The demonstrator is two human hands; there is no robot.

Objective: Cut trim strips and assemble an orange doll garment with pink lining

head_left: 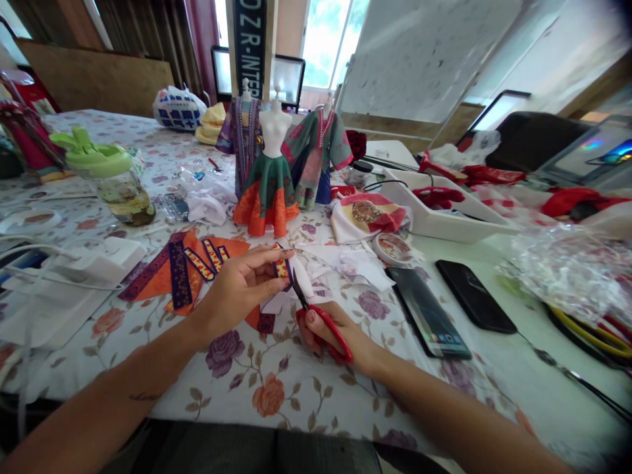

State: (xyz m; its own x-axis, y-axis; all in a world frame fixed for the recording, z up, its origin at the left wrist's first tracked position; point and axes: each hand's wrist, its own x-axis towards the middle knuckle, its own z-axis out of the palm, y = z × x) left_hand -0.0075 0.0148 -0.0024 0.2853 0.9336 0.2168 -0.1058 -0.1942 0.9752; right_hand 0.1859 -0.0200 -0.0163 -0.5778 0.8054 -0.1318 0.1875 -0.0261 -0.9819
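Note:
My left hand (240, 288) pinches a small piece of white cloth (300, 276) edged with a dark patterned ribbon. My right hand (332, 334) is closed through the red handles of a pair of small scissors (323, 331). Their dark blades reach up to the white cloth, and the tips are hidden against it. Just left of my left hand lies orange fabric (190, 280) with dark purple and yellow patterned trim strips. White scraps (345, 263) lie to the right of the blades.
A floral tablecloth (276, 388) covers the table. Beyond my hands stand several doll dresses on mannequins (269, 178), and a green-lidded jar (111, 181) stands at left. Two phones (427, 313) lie to the right, near a white tray (434, 210), red fabric and crumpled plastic.

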